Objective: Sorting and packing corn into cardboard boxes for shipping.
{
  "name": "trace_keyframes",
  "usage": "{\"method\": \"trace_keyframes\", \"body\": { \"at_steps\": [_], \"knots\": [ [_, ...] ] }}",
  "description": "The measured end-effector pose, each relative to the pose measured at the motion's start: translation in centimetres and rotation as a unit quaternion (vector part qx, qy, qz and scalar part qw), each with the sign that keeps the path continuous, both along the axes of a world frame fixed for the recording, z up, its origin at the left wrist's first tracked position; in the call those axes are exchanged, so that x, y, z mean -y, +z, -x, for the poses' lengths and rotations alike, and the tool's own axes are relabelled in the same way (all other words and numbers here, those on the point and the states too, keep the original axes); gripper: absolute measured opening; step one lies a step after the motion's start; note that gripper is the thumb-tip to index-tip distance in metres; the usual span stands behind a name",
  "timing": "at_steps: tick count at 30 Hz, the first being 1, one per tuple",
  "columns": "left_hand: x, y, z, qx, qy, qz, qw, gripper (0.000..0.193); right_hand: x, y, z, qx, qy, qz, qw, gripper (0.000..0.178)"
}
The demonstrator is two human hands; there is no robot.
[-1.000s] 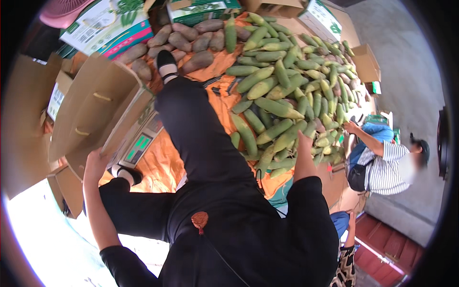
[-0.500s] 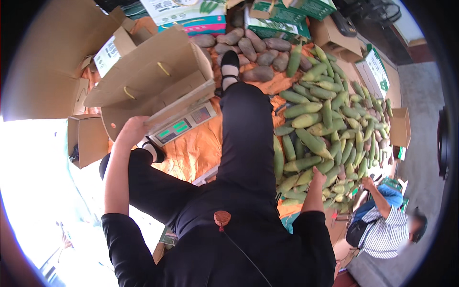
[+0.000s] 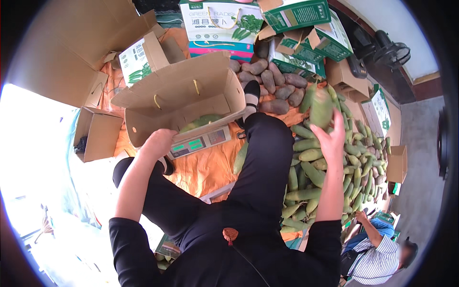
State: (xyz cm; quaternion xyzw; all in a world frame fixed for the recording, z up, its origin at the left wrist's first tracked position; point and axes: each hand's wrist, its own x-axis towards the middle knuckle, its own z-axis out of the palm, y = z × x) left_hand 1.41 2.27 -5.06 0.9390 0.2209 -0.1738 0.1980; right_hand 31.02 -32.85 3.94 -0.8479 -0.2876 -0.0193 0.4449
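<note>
A cardboard box [image 3: 179, 115] with two yellow cord handles stands open on a digital scale [image 3: 201, 142] with lit green displays. One green radish [image 3: 203, 121] lies inside it. At the box's near left edge, my left hand [image 3: 160, 142] grips the rim with its fingers closed over it. Over the far left part of a big pile of green radishes [image 3: 311, 155], my right hand [image 3: 333, 136] holds up another green radish, blurred by motion.
Purplish-brown roots [image 3: 277, 79] lie on the orange sheet [image 3: 196, 167] beyond my foot. Printed cartons [image 3: 220, 26] stand at the back, and a small open box [image 3: 98, 134] sits at left. A person in a striped shirt [image 3: 377, 263] is at the lower right.
My right hand has risen from the near part of the pile and moved away from me, now with a radish. The box's inside shows more, and the whole view has shifted.
</note>
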Motion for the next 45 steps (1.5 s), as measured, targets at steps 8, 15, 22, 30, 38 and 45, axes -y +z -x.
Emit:
{"method": "trace_keyframes", "body": {
  "at_steps": [8, 15, 22, 30, 38, 45],
  "knots": [
    [0.2, 0.3, 0.8, -0.039, 0.019, 0.027, 0.999, 0.029, -22.1, 3.5, 7.4, 0.108, 0.354, 0.037, 0.928, 0.05],
    [0.5, -0.1, 0.7, -0.028, 0.004, 0.001, 1.0, 0.026, -32.4, -9.5, 14.9, 0.066, 0.409, 0.319, 0.853, 0.037],
    [-0.1, -0.7, 1.1, -0.022, 0.013, -0.011, 1.0, 0.016, -33.3, -12.8, 17.6, -0.003, 0.416, 0.248, 0.875, 0.042],
    [-0.3, 1.1, 0.3, -0.002, 0.022, 0.041, 0.999, 0.022, -22.9, 1.9, 9.5, 0.031, 0.391, -0.005, 0.92, 0.036],
    [0.2, 2.6, -0.7, -0.011, 0.077, 0.113, 0.991, 0.027, -1.7, -8.5, -0.1, -0.109, -0.024, -0.016, 0.994, 0.022],
    [-0.1, 3.0, -1.0, 0.034, 0.145, 0.242, 0.959, 0.047, 16.8, -29.0, 11.2, -0.064, 0.113, 0.572, 0.81, 0.016]
  ]
}}
